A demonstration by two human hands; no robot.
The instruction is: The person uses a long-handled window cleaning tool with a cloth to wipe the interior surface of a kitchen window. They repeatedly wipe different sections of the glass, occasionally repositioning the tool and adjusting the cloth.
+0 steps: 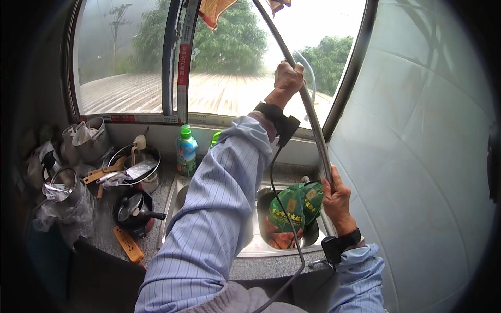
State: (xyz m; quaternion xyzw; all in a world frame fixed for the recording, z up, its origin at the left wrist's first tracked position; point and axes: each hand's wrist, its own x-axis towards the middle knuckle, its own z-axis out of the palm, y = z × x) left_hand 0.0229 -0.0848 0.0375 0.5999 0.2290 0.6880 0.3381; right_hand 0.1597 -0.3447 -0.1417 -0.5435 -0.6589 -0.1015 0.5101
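Both of my hands grip one long metal pole (313, 117), which slants from beside the sink up through the window opening. My left hand (289, 80) is closed around it higher up, in front of the opening. Lower down, my right hand (337, 197) holds it close to the tiled wall. Past the upper part of the pole hangs reddish-brown cloth (215, 11), cut off by the top of the view; whether it touches the pole I cannot tell. Below my hands, green printed bags (291, 207) lie in the right basin of a steel sink (258, 250).
A green-capped bottle (186, 150) stands behind the sink. Left on the counter are a black pan (133, 211), an orange power strip (128, 244), a wide pan with utensils (156, 162) and pots (94, 144). A black cable (289, 219) hangs from my left wrist. Tiled wall (422, 156) bounds the right.
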